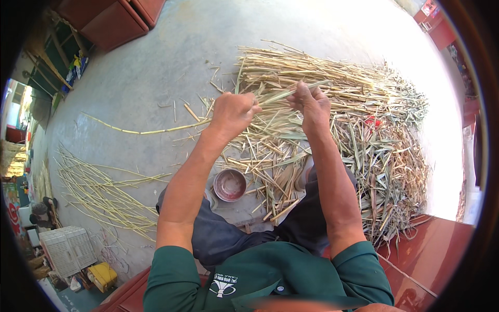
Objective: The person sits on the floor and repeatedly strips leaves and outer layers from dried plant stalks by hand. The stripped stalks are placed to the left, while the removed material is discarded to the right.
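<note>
A long thin yellow-green plant stalk runs in from the left and passes into my left hand, which is closed around it. Between the two hands stretches a pale green leafy part, apparently the same stalk's other end. My right hand pinches this leafy part between thumb and fingers, and its tip pokes out beyond them. Both hands are raised in front of me, over the near edge of a large heap of dry stalks. My palms are hidden.
Stripped stalks lie spread on the floor at left. A small reddish bowl stands between my feet. Loose leaves and husks pile up at right, beside a red-brown glossy surface. A white crate sits at lower left.
</note>
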{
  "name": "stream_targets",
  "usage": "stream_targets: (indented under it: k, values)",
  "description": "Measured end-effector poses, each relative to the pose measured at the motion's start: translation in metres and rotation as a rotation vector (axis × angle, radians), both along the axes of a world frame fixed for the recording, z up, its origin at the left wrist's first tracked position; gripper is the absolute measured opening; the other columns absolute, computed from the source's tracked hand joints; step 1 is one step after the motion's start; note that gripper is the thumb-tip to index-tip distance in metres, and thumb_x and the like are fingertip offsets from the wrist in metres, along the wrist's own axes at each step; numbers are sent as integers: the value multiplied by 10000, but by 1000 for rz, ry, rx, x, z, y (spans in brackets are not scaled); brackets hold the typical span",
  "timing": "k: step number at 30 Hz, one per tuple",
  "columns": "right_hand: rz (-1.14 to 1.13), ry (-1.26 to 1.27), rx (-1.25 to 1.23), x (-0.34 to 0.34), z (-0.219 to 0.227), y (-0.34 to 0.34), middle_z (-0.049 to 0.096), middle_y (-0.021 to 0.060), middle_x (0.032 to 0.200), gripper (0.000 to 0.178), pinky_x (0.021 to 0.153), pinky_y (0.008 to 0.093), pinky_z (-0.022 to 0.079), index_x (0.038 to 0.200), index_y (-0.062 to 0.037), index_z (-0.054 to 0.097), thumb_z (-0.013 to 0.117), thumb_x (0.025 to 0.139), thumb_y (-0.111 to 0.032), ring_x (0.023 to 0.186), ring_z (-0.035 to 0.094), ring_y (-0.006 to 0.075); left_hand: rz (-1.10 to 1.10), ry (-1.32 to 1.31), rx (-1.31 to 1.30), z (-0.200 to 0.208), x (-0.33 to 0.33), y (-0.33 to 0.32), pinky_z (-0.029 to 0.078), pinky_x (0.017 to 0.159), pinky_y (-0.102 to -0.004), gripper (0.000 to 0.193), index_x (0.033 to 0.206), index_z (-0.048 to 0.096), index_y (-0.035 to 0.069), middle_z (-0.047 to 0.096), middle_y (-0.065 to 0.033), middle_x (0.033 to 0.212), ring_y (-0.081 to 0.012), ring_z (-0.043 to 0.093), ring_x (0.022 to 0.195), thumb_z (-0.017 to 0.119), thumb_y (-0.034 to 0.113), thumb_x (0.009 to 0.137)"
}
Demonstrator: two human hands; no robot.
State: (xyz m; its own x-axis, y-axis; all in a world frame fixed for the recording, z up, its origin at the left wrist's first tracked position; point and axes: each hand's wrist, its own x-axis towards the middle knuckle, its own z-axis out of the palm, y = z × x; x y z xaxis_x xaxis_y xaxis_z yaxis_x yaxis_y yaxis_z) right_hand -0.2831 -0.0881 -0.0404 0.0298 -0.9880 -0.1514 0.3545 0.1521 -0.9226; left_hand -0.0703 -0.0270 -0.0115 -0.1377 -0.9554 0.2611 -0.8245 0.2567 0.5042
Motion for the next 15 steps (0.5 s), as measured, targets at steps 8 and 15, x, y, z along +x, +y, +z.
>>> stream_targets:
  k: [8,15]
  values:
    - [-57,25,29,-2,-3,-2,685,92,807,320,580,253,569,873,-31,602,782,895,-294,675,694,159,-11,-155,-130,-6,-7,-2,448,656,-429,181,786,651,86,652,-101,652,-343,622,630,705,235,873]
    - [-97,60,75,-6,1,-5,686,78,776,343,548,235,541,852,-37,610,810,867,-315,637,668,133,-17,-234,-162,-4,-6,-1,436,660,-420,166,791,630,82,654,-103,651,-328,631,642,711,202,873]
